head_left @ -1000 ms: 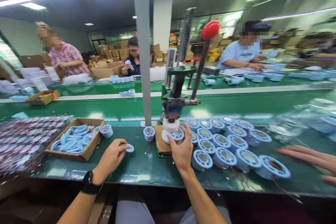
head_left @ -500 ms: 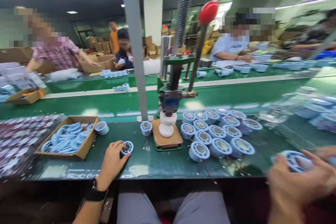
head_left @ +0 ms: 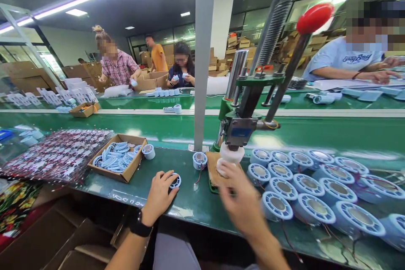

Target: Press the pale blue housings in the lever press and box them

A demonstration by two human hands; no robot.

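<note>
The blue ring (head_left: 179, 181) is gripped at its near edge by the left fingers (head_left: 164, 177), face upward, central axis roughly upright. The right hand (head_left: 242, 202), previously seen holding a blue cylinder far right, is shown at the press (head_left: 242, 130); blur hides its fingers' state.

a pale blue slotted ring (head_left: 179, 182), open-centred; flat on the green tabletop (head_left: 126, 192).
</note>
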